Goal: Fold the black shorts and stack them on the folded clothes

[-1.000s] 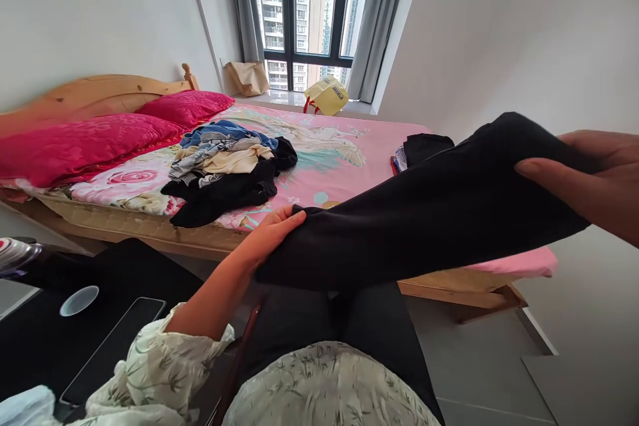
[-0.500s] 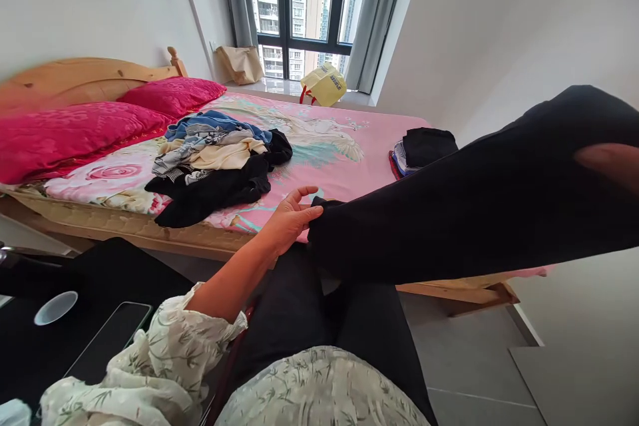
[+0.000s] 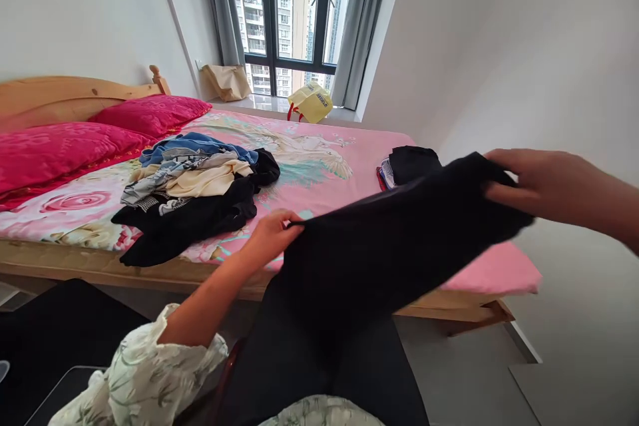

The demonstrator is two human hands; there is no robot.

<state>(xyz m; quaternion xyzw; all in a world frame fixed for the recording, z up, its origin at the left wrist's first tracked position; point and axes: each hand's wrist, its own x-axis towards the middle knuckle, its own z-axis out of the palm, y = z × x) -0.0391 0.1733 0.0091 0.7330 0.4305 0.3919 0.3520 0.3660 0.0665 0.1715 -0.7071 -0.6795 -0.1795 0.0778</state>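
Note:
A plain black garment (image 3: 389,246) is stretched above my lap, its kind unclear; it may be folded trousers. My left hand (image 3: 271,236) pinches its upper left corner between thumb and fingers. At the other end, my right hand (image 3: 534,183) grips the cloth, thumb below and fingers above, slightly higher than the left. The garment's lower part merges with my dark trousers, so its bottom edge is hard to make out. On the bed to the left lies a loose heap of clothes (image 3: 200,176) in blue, cream, grey and black. Beyond the garment sits a folded stack (image 3: 413,164), black on top, partly covered.
The bed (image 3: 319,196) has a pink patterned sheet, red pillows (image 3: 74,150) and a wooden frame. A yellow bag (image 3: 312,103) and a brown paper bag (image 3: 227,82) stand by the window. At lower left, a phone (image 3: 62,399) lies on a black surface.
My right hand has come inward and down from the right edge, bringing the garment's far end closer. The left hand keeps its pinch, slightly lower and further left in the view.

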